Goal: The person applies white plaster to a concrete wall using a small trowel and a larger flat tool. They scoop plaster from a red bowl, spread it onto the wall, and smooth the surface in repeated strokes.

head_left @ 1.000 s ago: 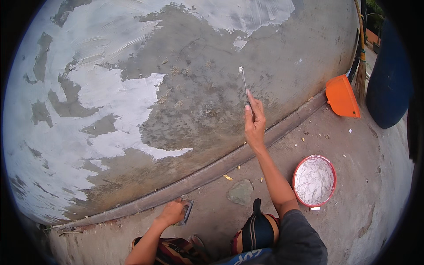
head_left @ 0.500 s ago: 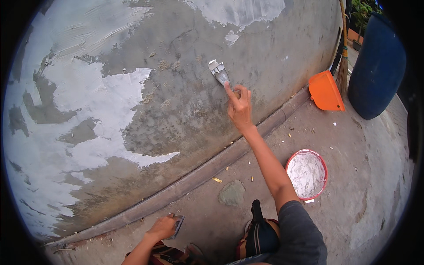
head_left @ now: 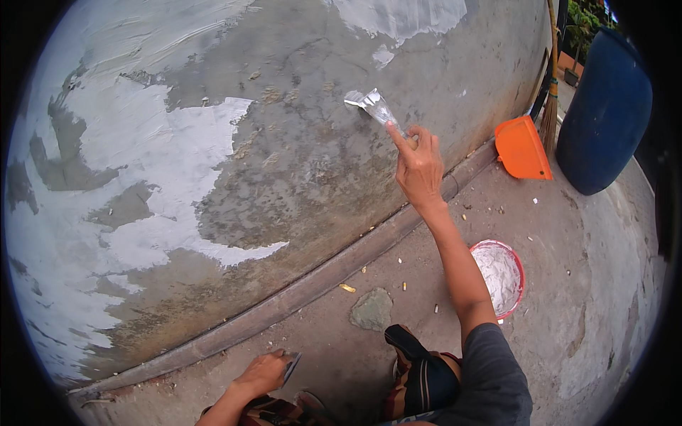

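Note:
My right hand [head_left: 422, 170] grips the handle of a putty knife [head_left: 380, 108], its forefinger stretched along the metal. White putty clings to the blade, whose edge is at a small fresh white smear [head_left: 353, 98] on the bare grey part of the wall [head_left: 312, 163]. Low on the left, my left hand [head_left: 263, 372] is closed round a flat, dark-edged plate-like scraper [head_left: 292, 366], held off the wall; its grip is mostly hidden. Broad patches of white putty [head_left: 142, 135] cover the wall's left side, with another patch [head_left: 405, 15] at the top.
On the ground to my right stands a red-rimmed tub [head_left: 499, 278] of white putty. Farther off are an orange dustpan [head_left: 523, 149], a broom [head_left: 551, 113] and a big blue barrel [head_left: 604, 113]. A kerb [head_left: 298, 295] runs along the wall's foot, near a flat grey lump [head_left: 371, 309].
My right hand has moved right with the putty knife, and the blade has turned. A small white smear now shows on the wall at its edge. My left hand has barely shifted.

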Tool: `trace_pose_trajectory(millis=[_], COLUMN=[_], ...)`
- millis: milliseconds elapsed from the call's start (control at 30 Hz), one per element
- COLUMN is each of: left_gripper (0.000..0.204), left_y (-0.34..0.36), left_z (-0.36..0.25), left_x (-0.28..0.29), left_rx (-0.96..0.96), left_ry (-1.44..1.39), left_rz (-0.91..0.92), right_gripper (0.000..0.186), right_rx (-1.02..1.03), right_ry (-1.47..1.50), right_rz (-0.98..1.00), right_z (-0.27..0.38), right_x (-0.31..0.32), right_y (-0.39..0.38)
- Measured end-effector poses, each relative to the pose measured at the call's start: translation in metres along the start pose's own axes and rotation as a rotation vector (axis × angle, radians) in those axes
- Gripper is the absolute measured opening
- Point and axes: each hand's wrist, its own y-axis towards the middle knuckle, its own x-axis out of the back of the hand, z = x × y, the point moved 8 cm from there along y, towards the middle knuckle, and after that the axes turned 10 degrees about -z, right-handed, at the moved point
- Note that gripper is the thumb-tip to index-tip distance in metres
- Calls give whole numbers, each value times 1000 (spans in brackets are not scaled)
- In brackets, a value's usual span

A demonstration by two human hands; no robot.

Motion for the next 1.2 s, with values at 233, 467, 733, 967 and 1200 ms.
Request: trace_pose_trajectory(millis=[233, 467, 733, 967, 1200], left_gripper=[42, 38, 38, 36, 35], left_y=[0, -3, -2, -5, -3], left_z=[6, -4, 3, 7, 11], left_x=[-9, 9, 3, 1, -2], left_rx=[46, -16, -13, 12, 32], left_ry=[-17, -4, -27, -10, -14], left_rz=[43, -42, -62, -47, 28], right_gripper=[69, 67, 69, 69, 66], right_rx=[16, -75, -8, -45, 138], right_ry=[119, 85, 238, 219, 139], right_rz=[-56, 45, -60, -54, 15], right_z=[16, 12, 0, -23, 1], right_x=[14, 17, -20, -23, -4], right_y=[12, -4, 9, -26, 22])
